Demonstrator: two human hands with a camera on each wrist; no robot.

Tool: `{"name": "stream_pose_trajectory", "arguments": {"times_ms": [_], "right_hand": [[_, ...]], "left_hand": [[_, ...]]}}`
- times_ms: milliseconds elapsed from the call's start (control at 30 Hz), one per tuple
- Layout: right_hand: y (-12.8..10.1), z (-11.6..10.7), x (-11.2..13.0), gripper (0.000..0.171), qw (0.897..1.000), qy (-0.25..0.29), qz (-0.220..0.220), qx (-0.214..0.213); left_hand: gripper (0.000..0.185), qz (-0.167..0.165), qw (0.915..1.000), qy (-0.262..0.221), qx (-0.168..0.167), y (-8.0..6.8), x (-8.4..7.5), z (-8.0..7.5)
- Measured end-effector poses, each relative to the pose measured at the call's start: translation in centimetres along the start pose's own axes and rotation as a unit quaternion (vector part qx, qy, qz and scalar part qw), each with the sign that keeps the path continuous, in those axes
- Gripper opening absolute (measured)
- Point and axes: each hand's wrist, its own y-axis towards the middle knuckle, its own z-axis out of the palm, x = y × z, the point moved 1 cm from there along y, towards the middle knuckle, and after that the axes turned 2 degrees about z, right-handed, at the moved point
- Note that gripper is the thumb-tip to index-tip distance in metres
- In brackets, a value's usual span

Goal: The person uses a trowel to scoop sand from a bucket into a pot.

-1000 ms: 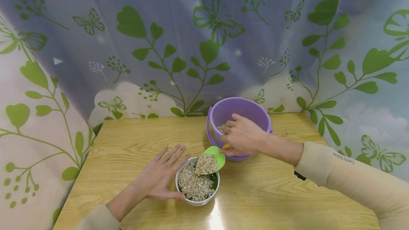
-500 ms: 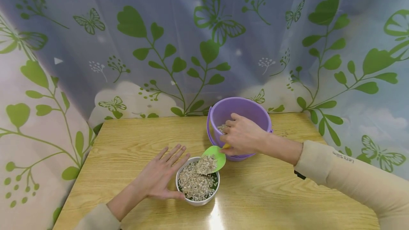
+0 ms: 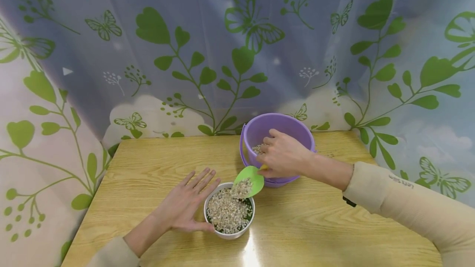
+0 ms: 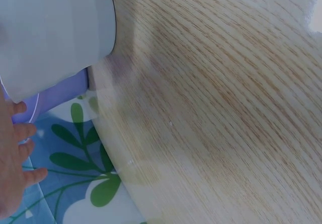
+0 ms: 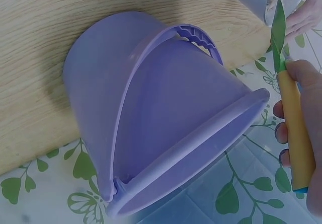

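A small white pot [image 3: 229, 234] full of pale gravel [image 3: 226, 213] stands near the table's front. My left hand [image 3: 185, 203] rests flat against its left side, fingers straight; in the left wrist view the pot [image 4: 50, 38] fills the upper left beside my fingers [image 4: 15, 148]. My right hand [image 3: 283, 155] grips the yellow handle [image 5: 297, 133] of a green scoop [image 3: 250, 180], tilted over the pot's rim with gravel sliding off it. Behind the scoop stands a purple bucket [image 3: 293, 125] holding more gravel; the right wrist view shows the bucket [image 5: 156, 113] close up.
The wooden table [image 3: 148, 168] ends at a front edge near me. A curtain printed with green leaves and butterflies [image 3: 237, 52] hangs close behind and at both sides.
The scoop has tilted more steeply and holds less gravel, while the heap in the pot has grown. My left hand has stayed put.
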Motion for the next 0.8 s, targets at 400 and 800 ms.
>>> {"name": "stream_pose_trajectory", "arguments": {"times_ms": [400,800], "right_hand": [[-0.3,-0.5,-0.5,0.046,1.0,-0.001,0.004,0.023],[-0.8,-0.7,-1.1,0.046,1.0,-0.012,0.0,0.01]], "left_hand": [[0.12,-0.001,1.0,-0.005,0.0,0.0,0.0,0.0],[0.121,-0.003,1.0,-0.006,-0.003,0.0,0.0,0.1]]}}
